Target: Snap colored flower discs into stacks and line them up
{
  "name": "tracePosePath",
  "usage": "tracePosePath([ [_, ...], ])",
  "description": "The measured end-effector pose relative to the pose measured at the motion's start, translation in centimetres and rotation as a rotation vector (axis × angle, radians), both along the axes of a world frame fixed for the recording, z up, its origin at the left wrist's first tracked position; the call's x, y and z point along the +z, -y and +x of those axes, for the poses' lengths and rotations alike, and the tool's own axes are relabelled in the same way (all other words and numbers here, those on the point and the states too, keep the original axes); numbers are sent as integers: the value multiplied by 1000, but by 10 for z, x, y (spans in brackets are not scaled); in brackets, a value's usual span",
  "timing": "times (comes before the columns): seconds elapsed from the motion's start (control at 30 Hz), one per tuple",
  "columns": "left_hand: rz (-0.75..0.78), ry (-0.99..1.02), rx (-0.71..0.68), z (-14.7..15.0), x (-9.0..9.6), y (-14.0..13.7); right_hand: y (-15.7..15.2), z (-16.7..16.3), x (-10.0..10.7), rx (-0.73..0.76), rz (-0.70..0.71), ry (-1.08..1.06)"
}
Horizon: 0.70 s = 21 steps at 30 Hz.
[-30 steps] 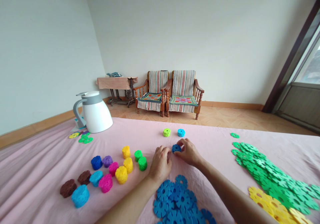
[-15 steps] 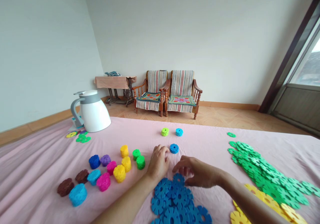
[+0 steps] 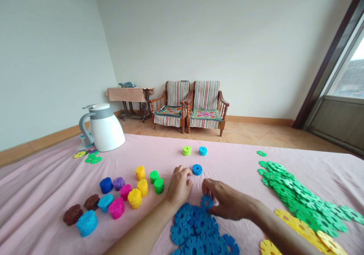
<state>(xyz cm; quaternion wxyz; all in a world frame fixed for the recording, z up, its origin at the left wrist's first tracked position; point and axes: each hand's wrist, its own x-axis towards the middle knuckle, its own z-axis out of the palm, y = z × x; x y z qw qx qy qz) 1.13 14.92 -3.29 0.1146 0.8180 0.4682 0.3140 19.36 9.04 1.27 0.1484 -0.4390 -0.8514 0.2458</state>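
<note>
My left hand (image 3: 179, 184) rests on the cloth with its fingers curled, just left of a short stack of blue flower-shaped discs (image 3: 197, 169). What those fingers may hold is hidden. At the upper edge of a loose heap of blue discs (image 3: 196, 228), my right hand (image 3: 226, 200) pinches one blue snowflake disc (image 3: 207, 202) between thumb and fingers. The disc is tilted up and partly overlaps the heap in view. Beyond the blue stack stand a lime-green stack (image 3: 187, 151) and a light-blue stack (image 3: 203, 151).
Several coloured disc stacks, such as a yellow one (image 3: 134, 198), stand at left on the pink cloth (image 3: 153, 228). A white jug (image 3: 108, 131) stands behind them. Green discs (image 3: 298, 194) and yellow discs (image 3: 301, 228) lie spread at right. Two armchairs (image 3: 206, 101) stand beyond.
My right hand has closed on a blue disc at the top of the heap and lifted its edge slightly. My left hand has stayed beside the blue stack.
</note>
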Motion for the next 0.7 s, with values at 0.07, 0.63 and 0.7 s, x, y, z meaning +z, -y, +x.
tracePosePath([
  [0.07, 2, 0, 1, 0, -1, -1, -3, 3, -5, -70, -50, -45],
  [0.63, 37, 15, -28, -1, -3, -3, 12, -4, -8, -288, 276, 292],
  [0.7, 42, 13, -29, -1, -3, -3, 11, -2, -7, -275, 254, 317],
])
